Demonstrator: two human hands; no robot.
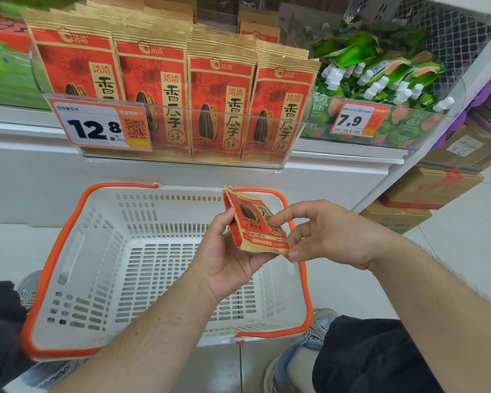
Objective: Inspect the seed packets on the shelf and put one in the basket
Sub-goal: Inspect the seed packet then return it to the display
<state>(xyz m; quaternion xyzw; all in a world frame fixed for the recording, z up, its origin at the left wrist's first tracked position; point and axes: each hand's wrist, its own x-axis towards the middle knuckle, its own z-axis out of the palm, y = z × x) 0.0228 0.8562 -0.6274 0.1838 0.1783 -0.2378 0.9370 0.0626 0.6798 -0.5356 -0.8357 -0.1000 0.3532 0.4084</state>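
Observation:
A red and tan seed packet point(254, 222) is held over the white basket point(102, 251) with its orange rim. My left hand point(227, 259) grips the packet from below and along its left edge. My right hand point(326, 236) pinches its right side between thumb and fingertips. The basket stands on the floor between my feet and holds nothing. Above it, several rows of matching seed packets point(153, 89) stand upright in a clear shelf bin point(182, 161).
A price tag reading 12.8 point(97, 126) hangs on the bin front. To the right is a bin of green pouches with white caps point(380, 80) and a 7.9 tag point(357, 120). Cardboard boxes point(428, 188) sit stacked at the right by the white shelf post.

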